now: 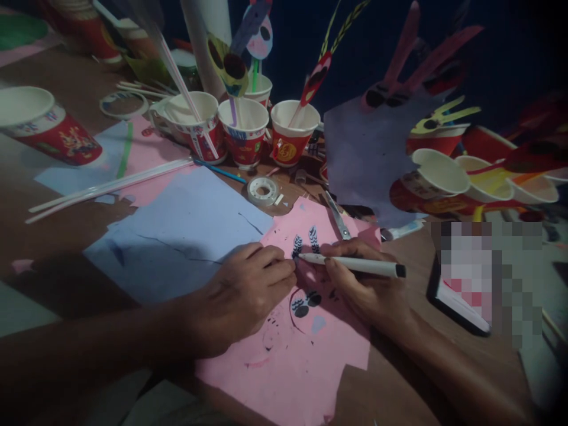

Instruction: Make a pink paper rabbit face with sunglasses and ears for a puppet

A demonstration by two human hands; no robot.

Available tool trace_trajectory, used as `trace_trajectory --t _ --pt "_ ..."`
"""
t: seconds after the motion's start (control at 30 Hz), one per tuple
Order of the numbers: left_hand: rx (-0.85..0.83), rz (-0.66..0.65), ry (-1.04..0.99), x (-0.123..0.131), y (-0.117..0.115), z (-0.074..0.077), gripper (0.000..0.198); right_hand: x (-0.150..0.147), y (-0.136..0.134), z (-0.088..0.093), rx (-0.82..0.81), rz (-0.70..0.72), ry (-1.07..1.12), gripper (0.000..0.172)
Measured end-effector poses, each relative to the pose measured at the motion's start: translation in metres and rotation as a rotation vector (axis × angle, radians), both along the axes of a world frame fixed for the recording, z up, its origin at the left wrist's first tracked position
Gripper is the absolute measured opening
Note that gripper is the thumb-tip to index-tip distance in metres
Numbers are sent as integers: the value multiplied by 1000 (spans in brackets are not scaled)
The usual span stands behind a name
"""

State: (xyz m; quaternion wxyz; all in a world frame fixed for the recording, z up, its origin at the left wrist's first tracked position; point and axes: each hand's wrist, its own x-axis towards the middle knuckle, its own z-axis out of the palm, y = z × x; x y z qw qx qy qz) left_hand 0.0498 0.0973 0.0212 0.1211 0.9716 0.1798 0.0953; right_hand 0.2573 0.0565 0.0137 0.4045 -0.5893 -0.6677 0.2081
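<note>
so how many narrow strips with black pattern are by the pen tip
2: one patterned strip just above the tip of the marker, the other strip to its right, both over the pink sheet. More could hide under the left hand.

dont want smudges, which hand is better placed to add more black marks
Probably the right hand: it holds the white marker, tip beside a black-marked strip. The left hand shows no pen.

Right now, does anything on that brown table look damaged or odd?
Yes: the large pink paper sheet has its lower-right corner missing, leaving an uneven outline. The light-blue paper sheet beside it bears a jagged dark line; whether tear or mark, I cannot tell.
</note>
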Motion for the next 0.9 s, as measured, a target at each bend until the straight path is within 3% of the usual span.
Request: trace_trajectory --t 0.3,0.9 --pt "-7 18 -14 1 -2 0 28 1 -3 1 -1 -9 69 8" --pt "-20 29 7 1 -2 0 28 0 0 5 36 19 -52 10"
